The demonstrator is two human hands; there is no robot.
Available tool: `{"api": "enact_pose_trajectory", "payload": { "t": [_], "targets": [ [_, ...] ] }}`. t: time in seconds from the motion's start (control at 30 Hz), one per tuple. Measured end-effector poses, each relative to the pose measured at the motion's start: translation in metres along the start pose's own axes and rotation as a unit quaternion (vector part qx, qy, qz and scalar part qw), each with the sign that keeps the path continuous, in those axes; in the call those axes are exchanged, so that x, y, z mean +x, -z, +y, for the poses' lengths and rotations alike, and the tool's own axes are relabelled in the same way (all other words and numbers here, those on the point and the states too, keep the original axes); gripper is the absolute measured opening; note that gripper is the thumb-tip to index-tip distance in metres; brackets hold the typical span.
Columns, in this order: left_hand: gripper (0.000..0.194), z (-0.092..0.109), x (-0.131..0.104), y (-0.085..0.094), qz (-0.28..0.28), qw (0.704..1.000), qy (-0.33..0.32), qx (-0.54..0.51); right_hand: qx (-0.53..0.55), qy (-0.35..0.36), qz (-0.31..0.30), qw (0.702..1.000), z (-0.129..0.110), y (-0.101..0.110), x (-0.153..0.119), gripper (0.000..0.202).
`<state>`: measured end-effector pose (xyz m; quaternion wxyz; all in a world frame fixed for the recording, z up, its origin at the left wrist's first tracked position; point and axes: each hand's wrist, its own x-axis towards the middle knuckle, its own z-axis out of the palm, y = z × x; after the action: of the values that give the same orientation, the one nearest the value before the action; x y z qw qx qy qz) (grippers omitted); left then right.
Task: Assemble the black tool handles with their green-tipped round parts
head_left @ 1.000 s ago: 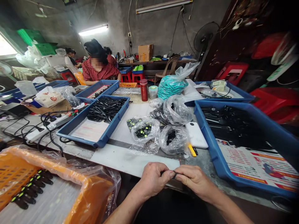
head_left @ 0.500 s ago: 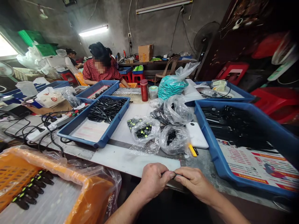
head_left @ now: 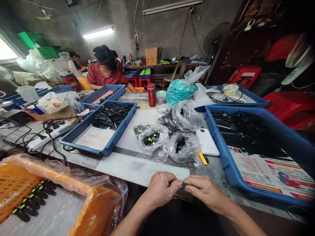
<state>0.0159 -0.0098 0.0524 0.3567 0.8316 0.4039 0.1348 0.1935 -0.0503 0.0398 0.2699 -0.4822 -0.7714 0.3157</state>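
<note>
I have a black piece [head_left: 183, 186] pinched between two hands, at the near edge of the bench [head_left: 216, 173]; the left hand [head_left: 161, 190] and right hand [head_left: 206, 190] both grip it by thumb and fingers, hiding most of it. I'd judge this one unfinished. In the crate [head_left: 98, 205] lies a short row of green-dotted pieces [head_left: 30, 202], probably done. Plenty seems left in the left tray [head_left: 121, 132], right tray [head_left: 230, 172] and bags [head_left: 188, 154].
</note>
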Motion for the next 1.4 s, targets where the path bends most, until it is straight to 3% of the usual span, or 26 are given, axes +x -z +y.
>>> {"api": "enact_pose_trajectory", "payload": {
  "t": [0.17, 0.4, 0.67, 0.87, 1.13, 1.4],
  "targets": [
    [0.029, -0.001, 0.001, -0.001, -0.007, 1.000, 0.011, -0.019, 0.002, 0.018, -0.006, 1.000, 0.003, 0.000, -0.002, 0.046],
    [0.032, -0.005, 0.002, -0.006, 0.015, 0.997, 0.048, -0.054, -0.026, -0.028, 0.069, 0.997, -0.001, -0.014, -0.002, 0.043],
    [0.032, -0.005, 0.002, -0.001, -0.042, 0.997, -0.012, -0.057, -0.024, 0.044, -0.018, 0.999, 0.000, 0.003, -0.001, 0.053],
    [0.029, 0.001, 0.004, -0.004, 0.025, 0.998, 0.018, 0.047, -0.022, -0.004, 0.041, 0.999, 0.001, -0.003, -0.001, 0.046],
    [0.038, -0.001, 0.005, -0.001, 0.010, 1.000, 0.001, -0.005, 0.016, -0.010, 0.013, 1.000, 0.001, 0.003, 0.001, 0.044],
    [0.032, -0.001, 0.003, -0.002, -0.017, 0.999, 0.006, -0.026, -0.032, 0.028, -0.001, 0.999, 0.001, 0.004, 0.000, 0.050]
  ]
}}
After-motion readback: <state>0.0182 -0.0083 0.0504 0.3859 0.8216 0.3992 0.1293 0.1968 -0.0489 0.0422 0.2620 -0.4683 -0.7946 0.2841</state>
